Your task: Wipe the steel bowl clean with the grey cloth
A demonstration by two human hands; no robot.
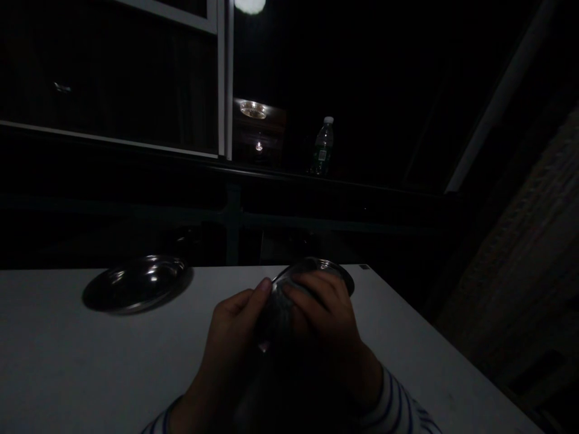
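Pinches the rim of a tilted metal plate (274,314) with the left hand (235,319), with the thumb laid along the edge and the other fingers bent and partly hidden behind. Grips only that edge, probably to steady the plate while staying off its face. Lays the right hand (323,307) over the face, with the fingers bent and close together, likely pressing against the counterhold of the left. Cannot tell, in such dim light, the greyish patch (284,295) under the right fingertips for cloth or reflection, nor whether pinching anything there. Holds the tilted plate between both hands over the table (136,367), likely angled to bring its face within reach of the right fingers. Has a second metal plate (347,278) just beyond the right fingers, partly covered by them, near the far edge of the table. Has a shallow metal dish (140,286) well apart, to the left of the left fingers, perhaps placed there to give both hands room. Shows a plastic bottle (322,147) with a green label far beyond the right fingers, upright, well clear of both hands.
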